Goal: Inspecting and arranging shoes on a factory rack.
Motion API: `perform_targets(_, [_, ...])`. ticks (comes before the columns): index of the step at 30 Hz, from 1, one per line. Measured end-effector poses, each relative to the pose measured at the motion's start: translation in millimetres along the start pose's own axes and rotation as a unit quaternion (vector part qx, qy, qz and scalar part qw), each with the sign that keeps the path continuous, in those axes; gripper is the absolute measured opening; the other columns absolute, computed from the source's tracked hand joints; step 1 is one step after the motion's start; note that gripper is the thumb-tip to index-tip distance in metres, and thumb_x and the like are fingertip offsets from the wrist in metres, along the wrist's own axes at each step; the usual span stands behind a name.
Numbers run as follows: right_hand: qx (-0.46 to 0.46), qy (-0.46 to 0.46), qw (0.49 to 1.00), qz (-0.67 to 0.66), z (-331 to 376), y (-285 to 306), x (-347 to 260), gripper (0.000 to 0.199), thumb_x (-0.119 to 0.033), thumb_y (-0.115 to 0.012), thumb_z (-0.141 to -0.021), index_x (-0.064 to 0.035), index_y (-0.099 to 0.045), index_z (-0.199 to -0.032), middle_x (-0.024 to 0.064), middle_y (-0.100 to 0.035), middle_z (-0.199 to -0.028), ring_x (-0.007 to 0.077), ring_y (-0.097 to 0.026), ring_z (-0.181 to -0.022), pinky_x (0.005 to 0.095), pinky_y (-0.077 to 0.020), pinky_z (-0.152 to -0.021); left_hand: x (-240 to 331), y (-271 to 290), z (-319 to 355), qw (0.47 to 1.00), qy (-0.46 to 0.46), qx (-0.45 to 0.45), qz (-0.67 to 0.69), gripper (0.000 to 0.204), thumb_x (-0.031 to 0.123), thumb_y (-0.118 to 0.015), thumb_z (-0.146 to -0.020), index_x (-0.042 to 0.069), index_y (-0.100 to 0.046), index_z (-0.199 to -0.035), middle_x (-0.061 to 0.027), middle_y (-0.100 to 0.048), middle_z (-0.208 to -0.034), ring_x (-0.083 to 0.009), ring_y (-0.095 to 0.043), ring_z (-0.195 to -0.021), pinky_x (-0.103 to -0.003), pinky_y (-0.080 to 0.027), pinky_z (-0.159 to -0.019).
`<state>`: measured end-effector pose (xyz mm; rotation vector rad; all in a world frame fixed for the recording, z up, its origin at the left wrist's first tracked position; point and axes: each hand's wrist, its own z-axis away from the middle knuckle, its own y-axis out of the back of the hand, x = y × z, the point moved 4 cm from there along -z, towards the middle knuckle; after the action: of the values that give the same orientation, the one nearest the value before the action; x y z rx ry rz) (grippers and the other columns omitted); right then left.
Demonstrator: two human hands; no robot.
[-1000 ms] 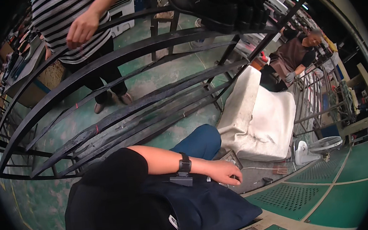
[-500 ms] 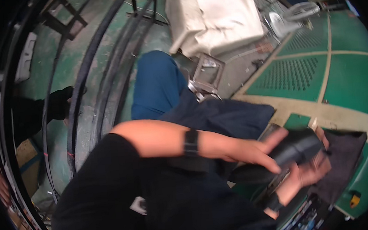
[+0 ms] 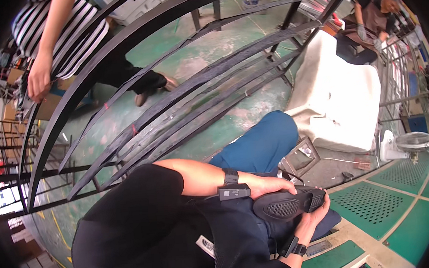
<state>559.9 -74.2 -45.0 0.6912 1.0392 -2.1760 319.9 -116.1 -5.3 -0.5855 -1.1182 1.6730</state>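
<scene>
A black shoe (image 3: 285, 206) lies in both my hands above my lap, its patterned sole facing up. My left hand (image 3: 275, 183) grips its far edge, with the thumb along the rim and the other fingers hidden behind it. Around the heel or toe end at the right wraps my right hand (image 3: 317, 213), its fingers curled over that edge; which end it is I cannot tell. Each wrist carries a black band with a small box.
A black metal rack (image 3: 200, 79) hung with dark strips runs along my left. Behind it stands a person in a striped top (image 3: 60, 35); another person (image 3: 367, 26) sits far right. A white-covered block (image 3: 340, 94), a fan (image 3: 414, 141) and a green perforated worktop (image 3: 368, 202) are to the right.
The view has swung to the left, so more of the rack and two people show. The shoe has come in over my lap, and its sole now faces up in both hands.
</scene>
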Motion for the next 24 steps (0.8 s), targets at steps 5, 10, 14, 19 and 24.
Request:
perform_targets(5, [-0.068, -0.033, 0.989, 0.126, -8.5, -45.8, -2.5, 0.039, -0.028, -0.053, -0.094, 0.0012, -0.058, -0.12, 0.0158, -0.064, -0.112, 0.0261, -0.06, -0.107, 0.0419, -0.0498, -0.094, -8.5, 5.4, 2.2, 0.999, -0.012, 0.016, 0.031, 0.081, 0.025, -0.061, -0.089, 0.012, -0.018, -0.156, -0.008, -0.042, -0.148, -0.0134, -0.055, -0.116, -0.032, -0.049, -0.095])
perform_targets(10, [-0.161, -0.001, 0.97, 0.181, -41.4, -57.3, -3.9, 0.041, -0.031, -0.045, -0.097, 0.0018, -0.063, -0.114, 0.0165, -0.066, -0.11, 0.0279, -0.062, -0.104, 0.0382, -0.0484, -0.094, -1.0, 5.0, 0.6, 0.99, -0.055, -0.002, 0.131, 0.038, 0.034, -0.056, -0.091, 0.005, -0.067, -0.112, -0.0093, -0.072, -0.103, -0.0205, -0.069, -0.086, -0.037, -0.054, -0.082])
perform_targets(14, [-0.113, 0.098, 0.97, 0.19, -26.8, -62.0, -9.7, 0.05, -0.038, -0.036, -0.099, 0.0008, -0.067, -0.104, 0.015, -0.066, -0.102, 0.0287, -0.062, -0.099, 0.0398, -0.0497, -0.09, -1.7, 15.7, 3.0, 0.991, -0.123, 0.033, 0.048, 0.032, 0.032, -0.06, -0.093, 0.009, -0.069, -0.113, 0.0007, -0.071, -0.106, -0.0138, -0.066, -0.089, -0.034, -0.052, -0.083])
perform_targets(19, [-0.173, 0.24, 0.907, 0.299, 3.9, -63.9, -17.2, 0.03, -0.019, -0.061, -0.085, -0.0004, -0.068, -0.107, 0.0193, -0.068, -0.103, 0.0308, -0.064, -0.097, 0.0402, -0.0509, -0.087, -23.6, 29.3, -7.3, 0.988, -0.068, -0.077, 0.114, 0.033, 0.033, -0.059, -0.093, 0.016, -0.066, -0.121, 0.0022, -0.072, -0.109, -0.0113, -0.069, -0.09, -0.03, -0.054, -0.081])
perform_targets(24, [-0.175, 0.357, 0.828, 0.395, 27.2, -85.4, -20.0, 0.026, -0.017, -0.06, -0.083, -0.0019, -0.07, -0.101, 0.0148, -0.069, -0.096, 0.0279, -0.066, -0.088, 0.041, -0.0529, -0.082, -26.4, 39.4, -10.9, 0.99, -0.081, 0.019, 0.115, 0.03, 0.035, -0.056, -0.093, 0.012, -0.071, -0.104, -0.001, -0.075, -0.09, -0.0152, -0.07, -0.07, -0.031, -0.057, -0.068])
